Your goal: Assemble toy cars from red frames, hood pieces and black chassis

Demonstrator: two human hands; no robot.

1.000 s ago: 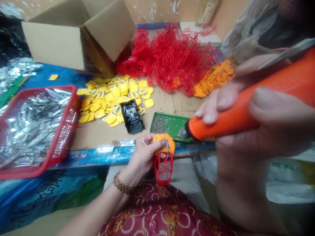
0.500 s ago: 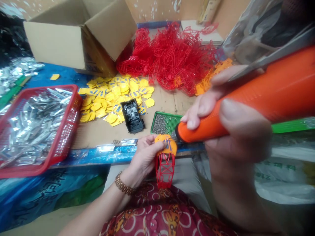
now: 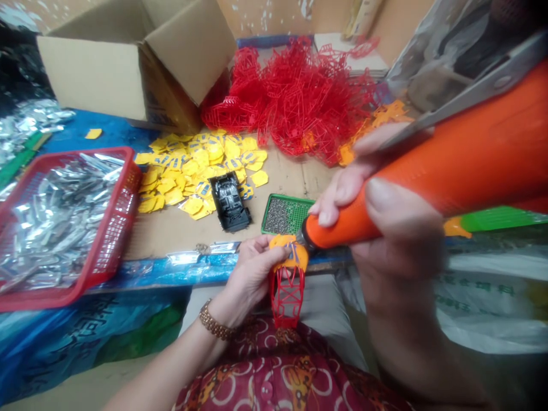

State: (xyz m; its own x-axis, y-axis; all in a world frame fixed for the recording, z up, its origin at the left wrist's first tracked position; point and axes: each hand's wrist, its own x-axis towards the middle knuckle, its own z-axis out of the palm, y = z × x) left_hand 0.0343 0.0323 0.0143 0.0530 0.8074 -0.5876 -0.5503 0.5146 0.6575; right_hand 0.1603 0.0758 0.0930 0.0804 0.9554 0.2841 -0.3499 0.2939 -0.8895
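My left hand is closed on an orange plastic piece joined to a red lattice frame, which hangs down over my lap. In my right hand is an orange electric screwdriver, with a metal lever along its top. Its tip meets the orange piece near the right side; the exact contact point is too small to make out. Just beyond lies a green tray with many small metal screws. A black plastic car chassis rests to the left of the tray.
Yellow pieces are heaped behind the chassis, and red lattice frames pile up at the back. At left stands a red basket of silvery parts, with an open cardboard box behind. Orange pieces lie at back right.
The screwdriver and my right hand have shifted slightly left and tilted more steeply, the tip pressing further over the orange piece. My left hand stays almost still with the frame.
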